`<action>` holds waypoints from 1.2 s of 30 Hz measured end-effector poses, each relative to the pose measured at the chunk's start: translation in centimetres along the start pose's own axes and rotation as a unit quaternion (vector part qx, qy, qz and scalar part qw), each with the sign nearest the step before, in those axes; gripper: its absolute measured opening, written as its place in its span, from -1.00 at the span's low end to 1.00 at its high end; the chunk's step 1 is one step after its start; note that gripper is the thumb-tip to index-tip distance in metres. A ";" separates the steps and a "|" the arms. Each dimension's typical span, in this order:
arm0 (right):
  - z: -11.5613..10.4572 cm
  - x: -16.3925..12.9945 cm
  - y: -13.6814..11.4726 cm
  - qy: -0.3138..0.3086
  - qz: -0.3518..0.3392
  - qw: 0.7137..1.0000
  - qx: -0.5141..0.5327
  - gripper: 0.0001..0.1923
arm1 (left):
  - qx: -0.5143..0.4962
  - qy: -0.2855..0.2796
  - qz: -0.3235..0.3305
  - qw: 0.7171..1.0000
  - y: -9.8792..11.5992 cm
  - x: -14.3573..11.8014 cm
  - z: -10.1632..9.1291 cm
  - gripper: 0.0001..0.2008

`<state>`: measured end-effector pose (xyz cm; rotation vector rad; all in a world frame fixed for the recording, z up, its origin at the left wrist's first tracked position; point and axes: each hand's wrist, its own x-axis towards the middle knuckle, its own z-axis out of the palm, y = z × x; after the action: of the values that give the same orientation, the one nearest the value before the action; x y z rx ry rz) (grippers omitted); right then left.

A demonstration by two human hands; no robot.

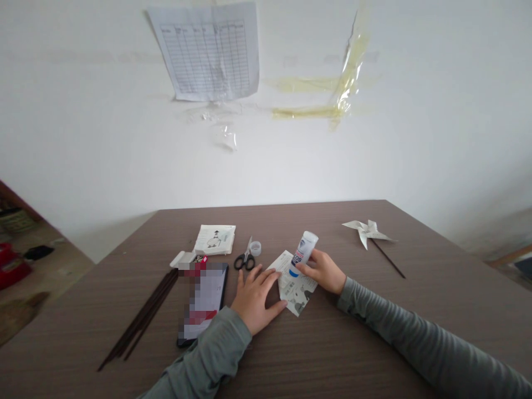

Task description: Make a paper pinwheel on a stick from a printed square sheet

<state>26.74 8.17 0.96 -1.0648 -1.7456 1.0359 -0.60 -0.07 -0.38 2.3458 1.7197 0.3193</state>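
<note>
one bottle (304,252), blue lettering (296,258), in right hand (326,271)

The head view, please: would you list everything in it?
table: 1, brown, foreground
printed paper: 1, white, table centre
glue bottle: 1, white and blue, over paper
scissors: 1, black handles, left of paper
round piece: 1, translucent, beside scissors
paper stack: 1, white, left of scissors
small pieces: uncountable, white and red, near stack
phone: 1, black, nearer left
sticks: several, brown, left of phone
pinwheel: 1, white, table right
wall: 1, white, behind table
sheet: 1, white, on wall
tape: several, yellowish, on wall
floor clutter: uncountable, partly red, far left
left hand: 1, grey sleeve, paper's edge
right hand: 1, grey sleeve, holding glue bottle
</note>
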 end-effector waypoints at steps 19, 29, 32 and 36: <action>0.4 -0.3 1.0 -0.018 -0.107 0.968 -0.225 -0.87 | 0.023 -0.010 -0.037 0.999 0.0 -0.1 -0.4 -0.10; 0.4 -0.2 0.9 -0.020 -0.122 0.958 -0.260 -0.86 | 0.024 -0.006 -0.037 0.999 0.1 -0.2 -0.7 -0.11; 0.5 -0.3 0.8 -0.023 -0.121 0.954 -0.272 -0.87 | 0.026 -0.003 -0.035 0.999 0.2 -0.3 -0.6 -0.12; 0.6 -0.3 0.8 -0.024 -0.114 0.957 -0.264 -0.86 | 0.029 0.000 -0.032 0.999 -0.1 -0.2 -0.4 -0.12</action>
<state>26.50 7.99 -0.02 -1.1221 -2.1920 0.4592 -0.84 -0.20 -0.03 2.3252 1.8224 0.2621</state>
